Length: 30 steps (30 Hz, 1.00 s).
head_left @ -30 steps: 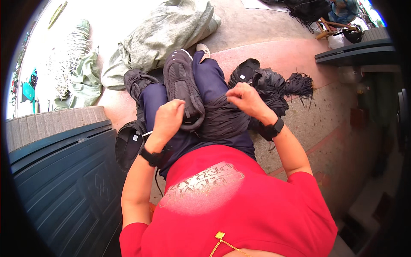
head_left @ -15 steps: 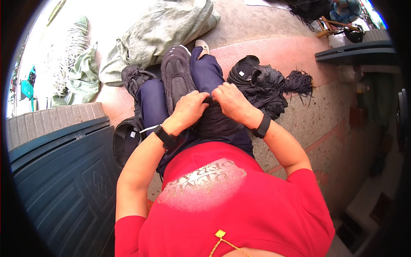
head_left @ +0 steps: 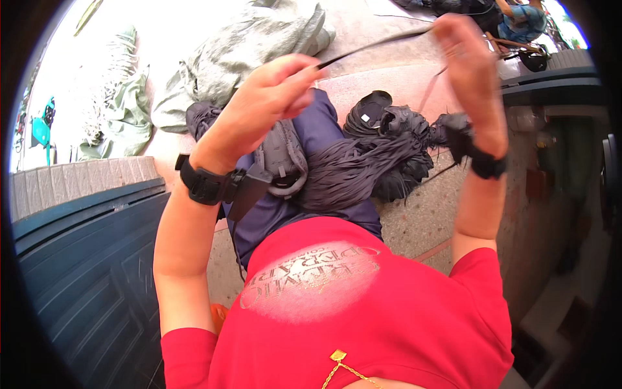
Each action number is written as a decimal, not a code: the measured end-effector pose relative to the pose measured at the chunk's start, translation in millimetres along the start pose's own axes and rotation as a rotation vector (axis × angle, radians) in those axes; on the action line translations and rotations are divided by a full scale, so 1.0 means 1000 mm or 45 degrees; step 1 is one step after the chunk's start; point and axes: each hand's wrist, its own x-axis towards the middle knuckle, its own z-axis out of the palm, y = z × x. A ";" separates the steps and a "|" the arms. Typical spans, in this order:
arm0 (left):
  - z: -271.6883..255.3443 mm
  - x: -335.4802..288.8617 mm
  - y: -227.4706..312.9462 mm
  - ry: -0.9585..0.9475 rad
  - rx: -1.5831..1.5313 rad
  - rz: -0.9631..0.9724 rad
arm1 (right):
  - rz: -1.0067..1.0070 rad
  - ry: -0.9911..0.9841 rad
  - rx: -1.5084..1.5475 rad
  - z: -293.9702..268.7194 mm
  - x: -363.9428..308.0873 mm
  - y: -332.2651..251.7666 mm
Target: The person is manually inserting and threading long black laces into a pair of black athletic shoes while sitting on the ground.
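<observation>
Thin black lace [head_left: 376,45], slightly curved, held aloft

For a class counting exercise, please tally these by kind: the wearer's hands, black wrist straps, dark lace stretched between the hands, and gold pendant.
Hands, left hand and right hand: 2
Black wrist straps: 2
Dark lace stretched between the hands: 1
Gold pendant: 1
Total: 6

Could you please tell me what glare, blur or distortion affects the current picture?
Head view, centre: the right hand is blurred, the left hand clearer; head view, upper left: glare washes out the ground around the pale strands; head view, lower left: the blue panel warps toward the black rim; head view, lower right: deep shadow hides detail.
</observation>
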 end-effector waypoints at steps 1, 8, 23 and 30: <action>-0.012 -0.001 -0.016 0.077 -0.009 -0.060 | 0.036 -0.102 0.100 0.019 -0.017 0.006; -0.039 -0.031 -0.132 0.420 0.643 -0.353 | 0.114 -0.321 0.498 0.147 -0.107 -0.040; -0.067 -0.023 -0.126 0.767 -0.002 -0.441 | 0.736 -0.740 1.029 0.212 -0.086 -0.068; -0.069 -0.014 -0.153 0.727 1.372 -0.037 | 0.623 -0.757 0.613 0.229 -0.084 -0.056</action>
